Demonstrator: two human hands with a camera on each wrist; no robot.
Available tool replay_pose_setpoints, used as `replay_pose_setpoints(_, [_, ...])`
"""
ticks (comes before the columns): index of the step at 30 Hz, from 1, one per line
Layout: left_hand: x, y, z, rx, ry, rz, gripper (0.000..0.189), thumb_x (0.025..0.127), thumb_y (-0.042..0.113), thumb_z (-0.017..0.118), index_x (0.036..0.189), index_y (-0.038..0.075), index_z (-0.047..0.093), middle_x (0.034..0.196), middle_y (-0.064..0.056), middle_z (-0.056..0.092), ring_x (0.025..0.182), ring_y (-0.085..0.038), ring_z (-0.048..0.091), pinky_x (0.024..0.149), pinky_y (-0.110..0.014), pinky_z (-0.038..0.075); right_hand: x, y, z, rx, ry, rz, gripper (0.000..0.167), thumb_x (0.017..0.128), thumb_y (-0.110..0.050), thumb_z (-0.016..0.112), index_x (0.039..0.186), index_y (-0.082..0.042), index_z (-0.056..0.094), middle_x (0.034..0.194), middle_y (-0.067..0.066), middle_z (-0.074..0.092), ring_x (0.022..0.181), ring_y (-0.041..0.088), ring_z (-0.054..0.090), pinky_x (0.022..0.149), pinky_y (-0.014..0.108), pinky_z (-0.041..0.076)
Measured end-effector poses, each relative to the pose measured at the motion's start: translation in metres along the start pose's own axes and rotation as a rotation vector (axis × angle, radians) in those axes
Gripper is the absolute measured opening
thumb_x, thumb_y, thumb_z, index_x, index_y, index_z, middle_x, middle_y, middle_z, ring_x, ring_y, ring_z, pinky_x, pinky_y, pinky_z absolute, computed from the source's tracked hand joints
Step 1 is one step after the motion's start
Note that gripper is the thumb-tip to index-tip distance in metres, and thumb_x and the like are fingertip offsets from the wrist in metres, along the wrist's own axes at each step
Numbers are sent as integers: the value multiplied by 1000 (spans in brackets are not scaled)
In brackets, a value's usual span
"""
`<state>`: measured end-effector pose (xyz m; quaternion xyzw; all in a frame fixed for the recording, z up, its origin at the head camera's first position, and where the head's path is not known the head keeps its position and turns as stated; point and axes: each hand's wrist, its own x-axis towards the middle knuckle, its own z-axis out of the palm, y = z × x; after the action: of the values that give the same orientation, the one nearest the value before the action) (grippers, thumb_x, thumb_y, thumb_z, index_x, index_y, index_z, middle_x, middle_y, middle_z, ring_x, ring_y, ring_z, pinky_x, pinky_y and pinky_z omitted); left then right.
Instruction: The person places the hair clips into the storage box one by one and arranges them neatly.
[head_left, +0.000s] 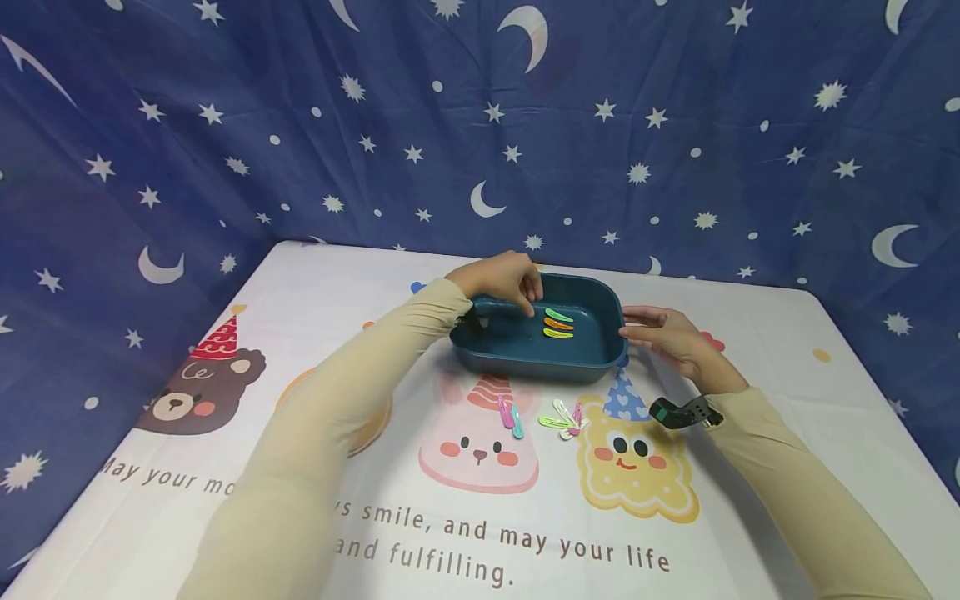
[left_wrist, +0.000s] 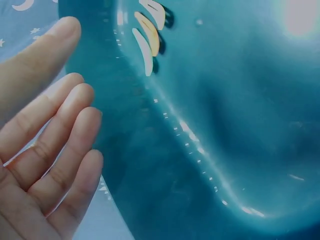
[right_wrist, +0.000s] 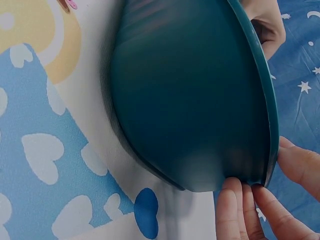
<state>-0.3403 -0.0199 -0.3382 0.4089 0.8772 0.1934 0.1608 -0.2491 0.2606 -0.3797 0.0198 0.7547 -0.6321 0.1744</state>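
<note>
A dark teal plastic basin (head_left: 536, 367) stands toward the back of the table. Inside lie three snap hair clips in a row: a green hair clip (head_left: 559, 315), an orange hair clip (head_left: 557, 324) and a yellow hair clip (head_left: 558, 334). My left hand (head_left: 501, 277) hovers over the basin's far left rim; its fingers (left_wrist: 82, 132) and thumb are spread apart with nothing between them in the left wrist view. My right hand (head_left: 672, 342) pinches the basin's right rim, thumb (right_wrist: 300, 162) at the lip and fingertips against the outer wall.
In front of the basin lie a magenta hair clip (head_left: 505, 412) and a blue hair clip (head_left: 517, 422). Right of them is a loose cluster with a green clip (head_left: 553, 422), a white clip (head_left: 562, 409) and pink ones. A starry blue curtain (head_left: 420, 125) hangs behind the white printed tablecloth (head_left: 337, 275).
</note>
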Motion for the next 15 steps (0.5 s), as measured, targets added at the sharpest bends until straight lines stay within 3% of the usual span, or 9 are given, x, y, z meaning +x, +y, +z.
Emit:
replay_pose_setpoints(6, [-11, 4, -5, -19, 9, 2, 36, 76, 13, 77, 108, -1, 68, 103, -15, 69, 92, -19, 65, 83, -24, 52, 0, 0, 0, 10, 2, 5, 67, 84, -10, 69, 138, 7, 34, 96, -16, 62, 87, -4, 62, 81, 15, 51])
replay_pose_setpoints(15, [-34, 14, -8, -16, 18, 16, 35, 78, 15, 77, 110, 5, 68, 103, -9, 69, 96, -19, 64, 86, -24, 51, -1, -1, 2, -5, 0, 3, 69, 85, -8, 67, 140, 9, 30, 97, -16, 60, 87, -5, 61, 81, 15, 51])
